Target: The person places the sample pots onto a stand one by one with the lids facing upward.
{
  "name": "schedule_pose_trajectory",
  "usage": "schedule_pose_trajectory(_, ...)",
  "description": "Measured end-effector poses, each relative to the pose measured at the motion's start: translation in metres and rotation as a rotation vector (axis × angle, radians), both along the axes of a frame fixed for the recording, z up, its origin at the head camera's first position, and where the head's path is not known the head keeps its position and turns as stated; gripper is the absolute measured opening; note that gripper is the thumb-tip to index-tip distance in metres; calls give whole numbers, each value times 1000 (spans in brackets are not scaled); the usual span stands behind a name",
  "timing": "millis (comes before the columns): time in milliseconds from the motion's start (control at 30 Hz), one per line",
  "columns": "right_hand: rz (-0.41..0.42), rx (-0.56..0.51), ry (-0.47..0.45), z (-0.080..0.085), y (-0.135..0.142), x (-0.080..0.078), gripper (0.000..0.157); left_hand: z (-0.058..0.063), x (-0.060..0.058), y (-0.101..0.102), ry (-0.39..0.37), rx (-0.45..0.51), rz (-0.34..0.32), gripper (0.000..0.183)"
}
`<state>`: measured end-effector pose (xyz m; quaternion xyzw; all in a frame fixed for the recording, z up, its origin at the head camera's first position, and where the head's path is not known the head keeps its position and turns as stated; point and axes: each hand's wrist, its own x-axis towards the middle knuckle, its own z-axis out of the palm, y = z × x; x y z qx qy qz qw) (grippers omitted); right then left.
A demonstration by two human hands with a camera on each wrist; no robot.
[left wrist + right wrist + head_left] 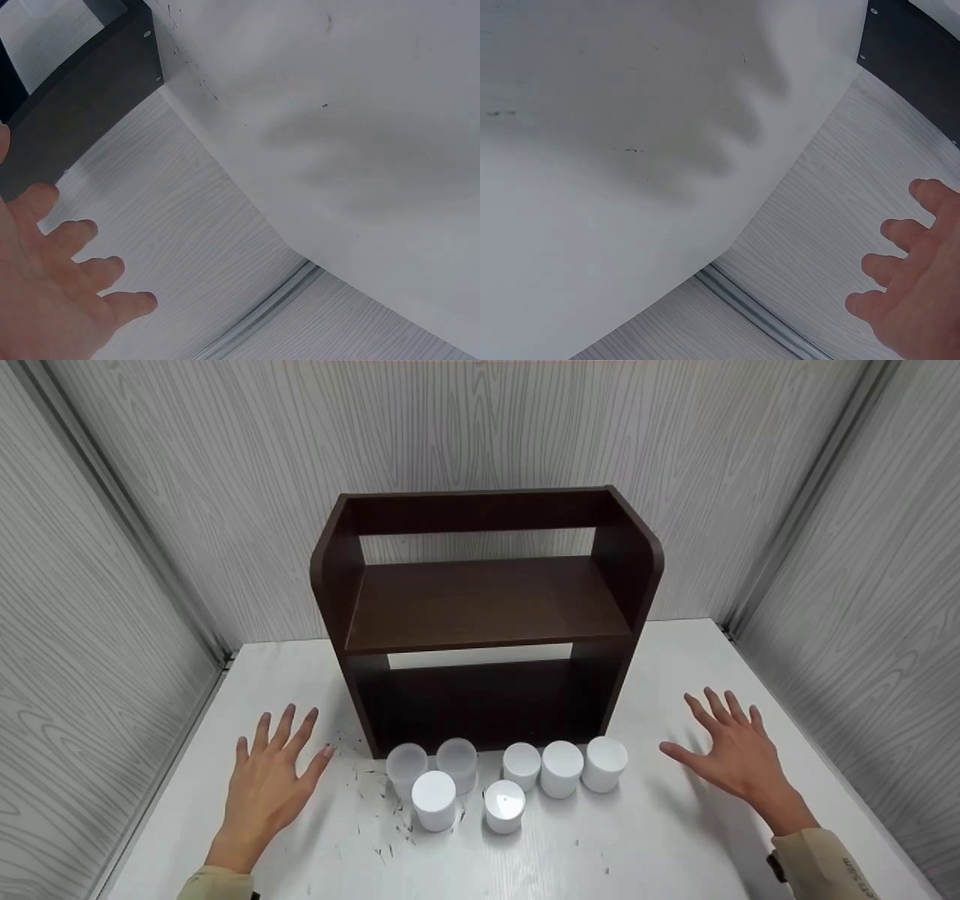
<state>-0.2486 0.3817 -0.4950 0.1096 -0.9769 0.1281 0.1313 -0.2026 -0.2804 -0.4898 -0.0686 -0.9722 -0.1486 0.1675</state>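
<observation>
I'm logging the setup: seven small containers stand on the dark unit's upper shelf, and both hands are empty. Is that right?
The place is wrong: the head view shows seven small containers standing on the white table in front of the dark unit. The left hand and right hand are indeed empty.

One bit of text, head view only: small dark lettering (858,877) on the beige fabric right sleeve (814,864), lower right corner. Single line, slanting down along the cloth toward the picture's bottom edge. Letters too small and blurred to read for sure; word can't be given. Both wrist views: no readable text, numbers or signs.
</observation>
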Motion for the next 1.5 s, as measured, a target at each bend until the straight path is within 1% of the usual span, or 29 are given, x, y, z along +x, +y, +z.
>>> schedule_pose_trajectory(200,8,-21,19,0,-5,8,96,-3,5,4,5,29,2,69)
schedule_pose_trajectory(433,17,-28,47,-1,-10,16,95,-2,11,10,8,58,6,68)
schedule_pose_trajectory(667,28,-46,88,1,-16,22,96,-3,15,16,1,110,3,70)
schedule_pose_trajectory(733,37,-82,75,0,-18,25,97,-3,16,18,2,118,3,70)
schedule_pose_trajectory(867,48,-201,5,-2,-23,31,97,-1,18,23,7,139,5,69)
schedule_pose_trajectory(933,42,-260,-28,-3,-26,35,96,1,19,26,2,161,8,68)
schedule_pose_trajectory(1033,30,-307,-34,-3,-31,39,93,4,22,30,-20,222,17,69)
schedule_pose_trajectory(1100,28,-329,-19,-3,-35,41,90,5,23,34,-35,272,24,71)
schedule_pose_trajectory(1167,34,-352,12,-4,-39,42,85,6,24,37,-24,326,24,73)
schedule_pose_trajectory(1233,47,-380,44,-5,-43,43,80,6,24,41,5,373,21,75)
schedule_pose_trajectory(1333,63,-426,59,-6,-49,44,75,5,21,48,78,460,11,76)
schedule_pose_trajectory(1500,61,-476,34,-9,-59,43,67,5,15,56,170,608,4,72)
